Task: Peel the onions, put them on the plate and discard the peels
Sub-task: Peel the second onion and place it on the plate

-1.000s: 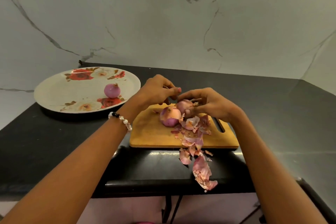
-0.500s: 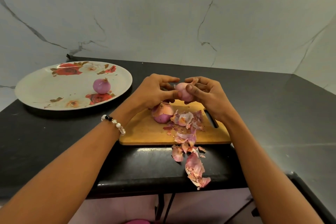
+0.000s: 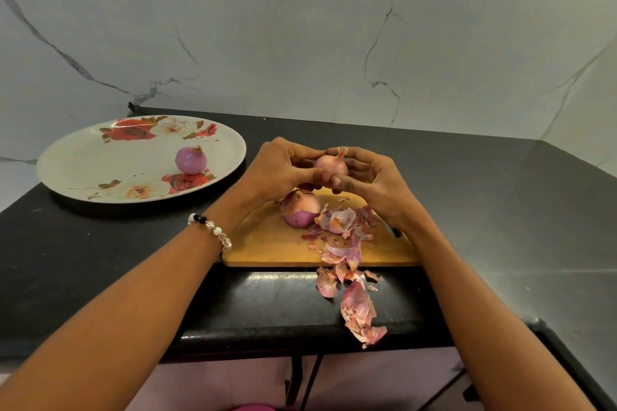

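Left hand [image 3: 283, 167]: fingers curled round the left side of the held onion [image 3: 331, 166], thumb tip pressed low against it.
Right hand [image 3: 374, 177]: cups the same onion from the right, fingertips pinching beneath it; both hands hold it together above the far end of the cutting board [image 3: 267, 240].
Change: a second ago the hands worked low, just over the board with the onion near the peel heap; half a second ago they had risen; now the onion sits higher again, turned so its dry tuft points up.
Meaning: probably a turn to find the next loose edge of skin; this onion is not yet fully peeled.
Held onion: small, round, pale pink, papery tuft at top.
Half-peeled onion [image 3: 299, 212]: on the board, tan skin above, glossy purple flesh below.
Peels [image 3: 347, 237]: thin, curled, brittle flakes, pink and purple, spilling off the board's near edge onto the desk [image 3: 100, 277] toward its front lip.
Cutting board: wooden, yellow-brown, rounded corners, slot handle at right.
Peeled onion [image 3: 191, 160]: smooth, purple, alone on the plate [image 3: 83, 173].
Plate: wide, white, glossy, red rose print, well left of the board.
Desk: black, polished stone.
Bracelet [image 3: 213, 232]: beads on the left wrist.
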